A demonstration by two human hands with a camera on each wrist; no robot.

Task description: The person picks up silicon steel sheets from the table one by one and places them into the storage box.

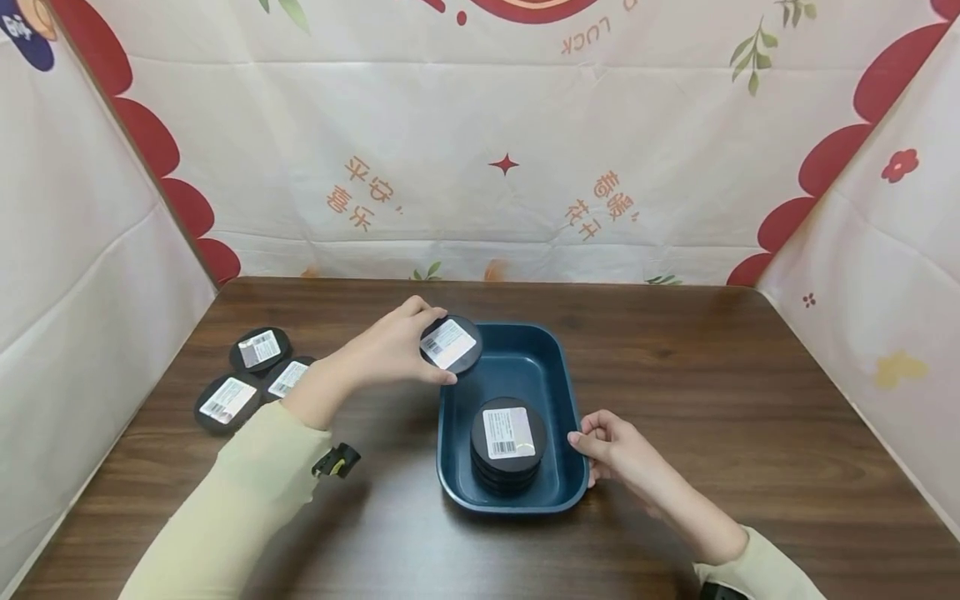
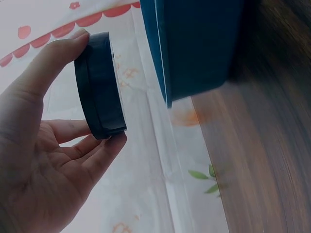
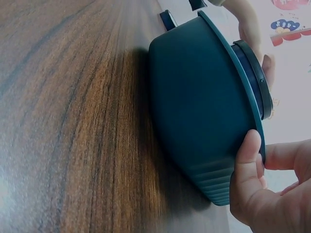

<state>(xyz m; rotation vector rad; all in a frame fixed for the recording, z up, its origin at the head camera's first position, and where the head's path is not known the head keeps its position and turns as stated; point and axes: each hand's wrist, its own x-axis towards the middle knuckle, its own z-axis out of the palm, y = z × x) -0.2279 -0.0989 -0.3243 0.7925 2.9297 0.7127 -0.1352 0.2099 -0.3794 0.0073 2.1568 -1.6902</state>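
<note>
My left hand [image 1: 390, 346] pinches a flat round black container [image 1: 452, 344] by its edges, thumb on one side and fingers on the other. A white barcode label shows on its upper face; in the left wrist view the container [image 2: 100, 87] appears edge-on. It hovers over the far left rim of a deep blue rectangular tray [image 1: 558, 375]. Inside the tray, towards the near end, stands a stack of similar black containers [image 1: 508, 440], the top one labelled. My right hand [image 1: 618, 450] grips the tray's right rim between thumb and fingers, seen closely in the right wrist view [image 3: 262, 194].
Several more labelled black containers [image 1: 227, 403] lie grouped on the left of the brown wooden table [image 1: 735, 400], one partly behind my left wrist. A white printed cloth [image 1: 465, 125] hangs along the back and both sides.
</note>
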